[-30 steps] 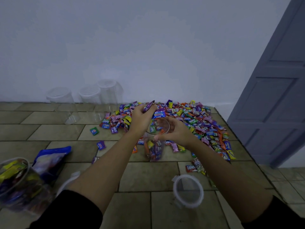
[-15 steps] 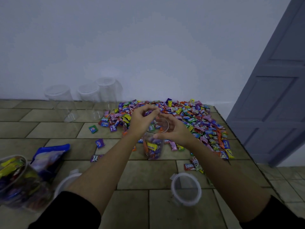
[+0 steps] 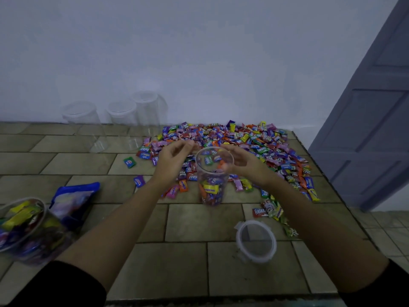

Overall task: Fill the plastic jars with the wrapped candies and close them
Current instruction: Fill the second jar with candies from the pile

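five clear jars are standing on one tiled table (image 3: 194, 269): three empty by the wall, a left jar (image 3: 82, 126), a middle jar (image 3: 124, 122) and a tall jar (image 3: 147, 111); one part-filled jar (image 3: 213, 173) in the middle; one full jar (image 3: 24, 229) at the near left. one lid (image 3: 256, 241) is lying loose. one blue bag (image 3: 75, 196) is lying beside the full jar. the candies (image 3: 254, 140) are forming one heap, too many for counting; off its left edge a green candy (image 3: 130, 162) and a purple candy (image 3: 139, 181) are lying singly.
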